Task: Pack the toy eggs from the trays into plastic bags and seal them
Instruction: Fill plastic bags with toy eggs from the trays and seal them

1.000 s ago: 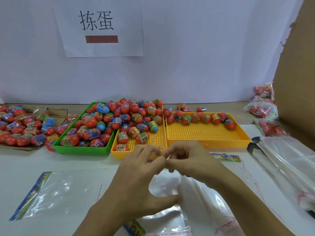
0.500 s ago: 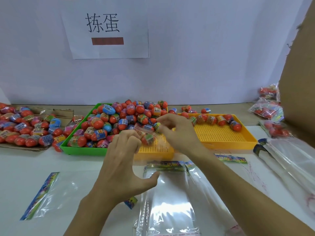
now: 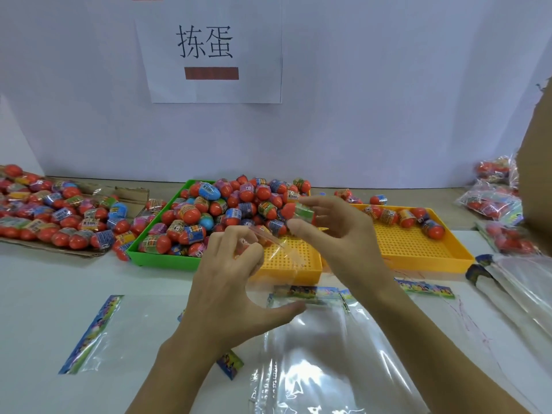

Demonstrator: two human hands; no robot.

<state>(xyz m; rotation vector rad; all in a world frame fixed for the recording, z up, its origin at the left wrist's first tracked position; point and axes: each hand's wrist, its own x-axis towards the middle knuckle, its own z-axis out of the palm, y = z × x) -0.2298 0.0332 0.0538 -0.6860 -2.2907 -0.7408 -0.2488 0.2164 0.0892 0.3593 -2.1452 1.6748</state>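
At frame centre I see my right hand (image 3: 337, 231) pinching a toy egg (image 3: 300, 212) above the yellow tray (image 3: 418, 255); my left hand (image 3: 230, 282) grips the clear bag's (image 3: 274, 249) mouth beside it.

A white table (image 3: 38, 294) carries everything. At its back edge sit a green tray (image 3: 161, 259) and two yellow trays (image 3: 418, 258), side by side (toy eggs heaped in the green one). A flattened cardboard sheet (image 3: 128, 194) lies far left. Clear plastic bags (image 3: 322, 354) lie flat near the front, another bag (image 3: 92, 333) at left, filled bags (image 3: 490, 201) far right.
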